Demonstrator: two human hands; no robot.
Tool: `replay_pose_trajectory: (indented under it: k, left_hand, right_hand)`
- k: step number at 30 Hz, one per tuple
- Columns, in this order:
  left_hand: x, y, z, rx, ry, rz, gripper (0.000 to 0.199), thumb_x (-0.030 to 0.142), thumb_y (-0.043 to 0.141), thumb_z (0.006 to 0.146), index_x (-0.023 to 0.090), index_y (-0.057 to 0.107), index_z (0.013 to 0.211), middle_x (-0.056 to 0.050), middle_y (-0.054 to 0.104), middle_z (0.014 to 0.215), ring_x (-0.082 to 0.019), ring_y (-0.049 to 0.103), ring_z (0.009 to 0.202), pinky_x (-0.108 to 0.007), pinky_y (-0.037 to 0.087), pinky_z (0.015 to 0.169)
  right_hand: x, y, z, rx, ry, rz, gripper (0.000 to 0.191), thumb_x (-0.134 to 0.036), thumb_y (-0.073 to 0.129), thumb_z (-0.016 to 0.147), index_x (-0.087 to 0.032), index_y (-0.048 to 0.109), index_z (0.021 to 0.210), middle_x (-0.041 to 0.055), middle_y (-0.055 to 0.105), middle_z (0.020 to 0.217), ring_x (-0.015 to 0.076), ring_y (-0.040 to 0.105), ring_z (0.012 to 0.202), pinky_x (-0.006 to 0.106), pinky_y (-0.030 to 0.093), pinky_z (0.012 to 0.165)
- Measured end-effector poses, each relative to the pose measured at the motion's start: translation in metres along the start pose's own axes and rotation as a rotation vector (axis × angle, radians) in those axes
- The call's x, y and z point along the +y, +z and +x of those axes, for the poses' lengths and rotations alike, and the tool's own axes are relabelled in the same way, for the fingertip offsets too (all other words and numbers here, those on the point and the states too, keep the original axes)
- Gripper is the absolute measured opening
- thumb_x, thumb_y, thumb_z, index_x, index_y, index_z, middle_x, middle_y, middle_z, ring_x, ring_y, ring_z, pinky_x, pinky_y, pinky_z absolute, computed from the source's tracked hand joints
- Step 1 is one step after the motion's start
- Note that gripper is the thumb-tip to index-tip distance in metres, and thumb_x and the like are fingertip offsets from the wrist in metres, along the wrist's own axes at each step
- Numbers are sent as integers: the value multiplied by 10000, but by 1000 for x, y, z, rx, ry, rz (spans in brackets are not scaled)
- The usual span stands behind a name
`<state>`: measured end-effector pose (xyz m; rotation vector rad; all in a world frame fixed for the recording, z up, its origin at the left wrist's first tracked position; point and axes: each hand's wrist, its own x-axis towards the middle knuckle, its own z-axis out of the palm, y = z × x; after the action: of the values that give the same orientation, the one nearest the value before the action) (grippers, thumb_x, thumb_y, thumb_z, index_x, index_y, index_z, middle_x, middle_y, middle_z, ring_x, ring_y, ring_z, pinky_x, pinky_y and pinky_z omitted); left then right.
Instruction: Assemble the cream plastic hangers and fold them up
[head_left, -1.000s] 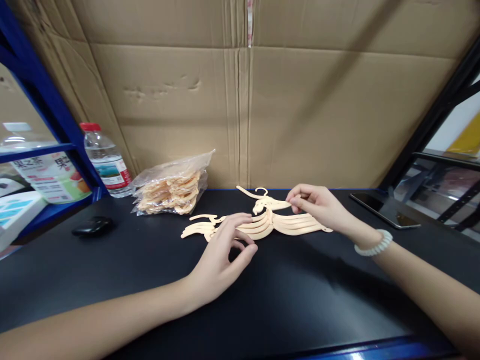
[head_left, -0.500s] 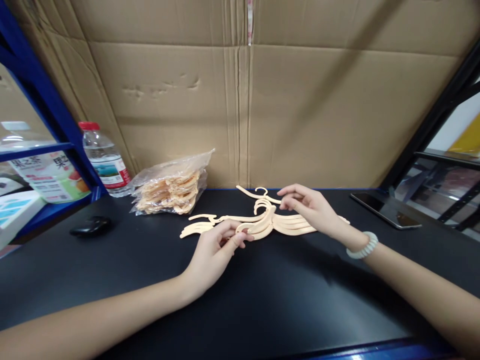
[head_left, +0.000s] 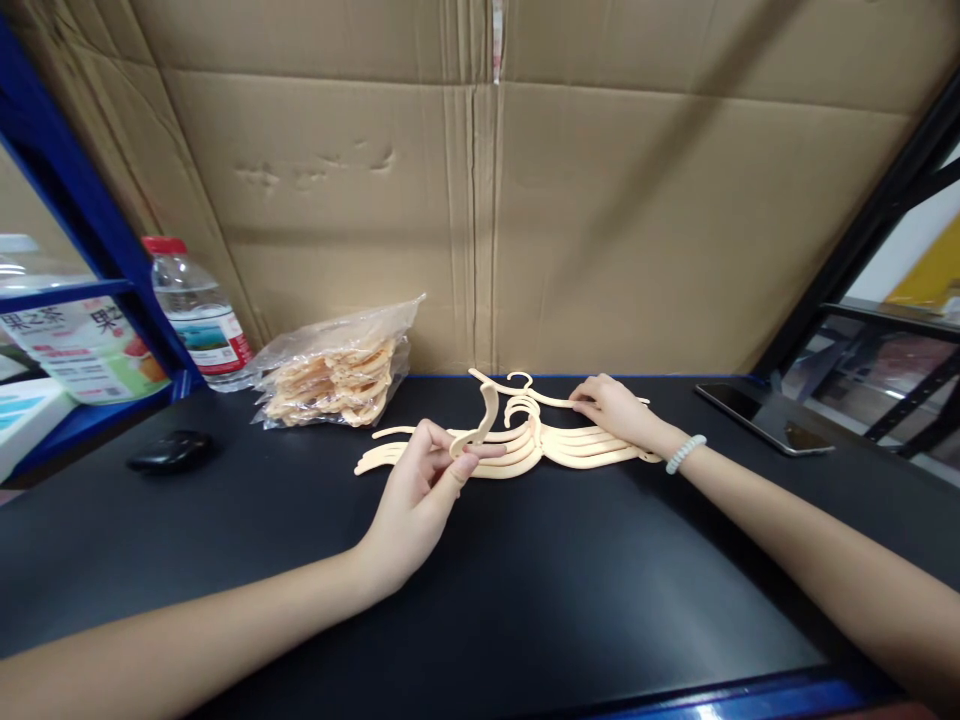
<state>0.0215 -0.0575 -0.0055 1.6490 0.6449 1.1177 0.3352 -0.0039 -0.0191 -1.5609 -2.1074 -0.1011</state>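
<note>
Between the thumb and fingers of my left hand (head_left: 420, 490) is a cream curved hook piece (head_left: 484, 415), raised over the left part of a row of cream hangers (head_left: 589, 447). Those hangers lie overlapped on the black table, their hooks side by side near the middle. Behind them lies a single cream hanger (head_left: 544, 400). My right hand (head_left: 619, 412) has its fingers closed on this hanger's right arm, near its end. Its palm covers some of the hangers beneath.
A clear bag of cream pieces (head_left: 334, 385) sits back left, beside a red-capped bottle (head_left: 199, 320). A black mouse (head_left: 171, 452) lies at left and a phone (head_left: 761, 418) at right. Cardboard (head_left: 337, 200) stands behind the table (head_left: 525, 600).
My left hand has lifted and turned the hook piece clear of the row. My right hand has moved right and down onto the arm of the back hanger.
</note>
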Motion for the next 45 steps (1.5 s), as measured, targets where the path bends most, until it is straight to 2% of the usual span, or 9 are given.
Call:
replay_pose_trajectory:
  k: [4, 11, 15, 19, 25, 30, 35, 41, 45]
  left_hand:
    - [2, 1, 1, 46, -37, -64, 301, 333, 644, 856, 220, 381, 763, -62, 736, 899, -224, 646, 965, -270, 401, 655]
    - [10, -1, 11, 239, -143, -212, 259, 293, 789, 702, 162, 568, 734, 28, 593, 750, -96, 566, 693, -233, 463, 701]
    - [18, -9, 13, 236, -219, -304, 271, 284, 822, 669, 157, 633, 814, 31, 570, 728, -79, 554, 692, -196, 478, 690]
    - [18, -20, 9, 213, -239, -290, 254, 306, 816, 691, 138, 630, 735, 34, 535, 695, -44, 454, 582, -135, 394, 499]
    - [10, -26, 11, 277, -201, -386, 319, 292, 882, 588, 126, 628, 687, 24, 590, 693, -54, 554, 630, -134, 484, 614]
    - [3, -32, 11, 291, -253, -360, 359, 271, 908, 532, 117, 685, 768, -1, 641, 690, -77, 598, 620, -159, 510, 612]
    - [-2, -37, 5, 199, -254, -361, 290, 228, 884, 587, 126, 695, 781, 2, 633, 650, -71, 584, 602, -144, 490, 575]
    - [-1, -32, 0, 101, -261, -374, 189, 204, 843, 659, 136, 702, 766, 0, 620, 764, -68, 580, 651, -160, 511, 640]
    - [1, -30, -2, 65, -249, -401, 135, 203, 784, 743, 136, 667, 735, 10, 577, 773, -64, 550, 687, -153, 504, 673]
  right_hand:
    - [-5, -8, -2, 40, -9, -5, 118, -175, 523, 856, -184, 634, 818, 73, 647, 843, 208, 603, 780, 337, 486, 724]
    - [-9, -31, -8, 188, -16, -23, 65, -164, 494, 837, -205, 524, 795, 62, 590, 809, 205, 571, 728, 328, 444, 674]
    - [-17, -45, -13, 267, 29, 75, 130, -150, 505, 796, -213, 520, 909, 47, 609, 800, 206, 590, 742, 328, 456, 700]
    - [-34, -62, -19, 121, -17, 185, 422, -169, 462, 800, -234, 487, 1216, 37, 600, 858, 197, 573, 740, 330, 461, 708]
    - [-66, -79, -28, -138, -76, 295, 250, -254, 422, 880, -198, 582, 1064, 53, 627, 916, 206, 570, 784, 335, 450, 723]
    - [-78, -78, -38, -191, -19, 347, 294, -413, 370, 956, -190, 561, 961, 28, 583, 832, 177, 533, 714, 298, 421, 658]
    - [-74, -72, -41, -279, -7, 342, 363, -476, 365, 962, -203, 458, 741, -8, 465, 697, 146, 429, 627, 277, 355, 589]
    - [-69, -78, -39, -409, -29, 368, 369, -486, 350, 964, -203, 434, 743, -4, 445, 716, 149, 409, 649, 282, 353, 617]
    - [-68, -79, -39, -415, -26, 357, 358, -480, 341, 965, -202, 446, 765, -4, 440, 718, 148, 408, 642, 279, 351, 609]
